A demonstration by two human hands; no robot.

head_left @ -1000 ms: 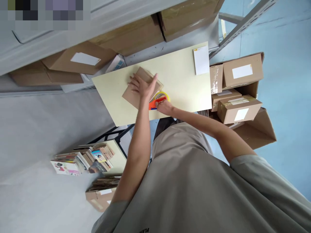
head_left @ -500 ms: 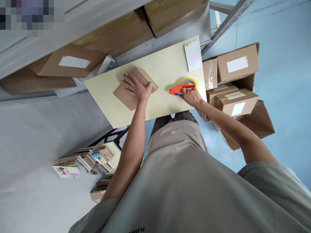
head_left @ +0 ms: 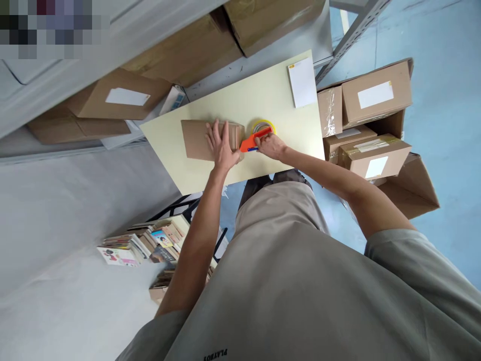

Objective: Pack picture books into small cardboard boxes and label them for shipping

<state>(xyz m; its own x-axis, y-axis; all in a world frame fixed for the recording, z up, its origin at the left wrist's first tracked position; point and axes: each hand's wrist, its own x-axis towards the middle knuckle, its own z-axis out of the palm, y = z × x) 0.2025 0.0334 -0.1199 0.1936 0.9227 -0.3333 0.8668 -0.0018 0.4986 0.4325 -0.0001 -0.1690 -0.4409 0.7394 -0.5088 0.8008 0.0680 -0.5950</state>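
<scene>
A brown cardboard box (head_left: 197, 140) lies on the cream tabletop (head_left: 251, 90). Spread over its right part, my left hand (head_left: 222, 149) presses on it with the fingers apart. My right hand (head_left: 272, 146) is wrapped round an orange tape dispenser (head_left: 248, 144) that carries a roll of tape (head_left: 263, 125) with a yellow rim. The dispenser's front end is at the box's right end, close to my left thumb; whether tape sticks to the box I cannot make out.
A stack of white labels (head_left: 302, 82) lies at the table's far right corner. Cardboard boxes (head_left: 370, 98) are piled on the floor at the right. A shelf with large cartons (head_left: 188, 50) runs behind the table. Books (head_left: 150, 243) fill a low stand at lower left.
My right hand has brought the tape dispenser left to the box's end. The box has turned to lie more level, its flap now folded, and my left hand has shifted slightly along it.
</scene>
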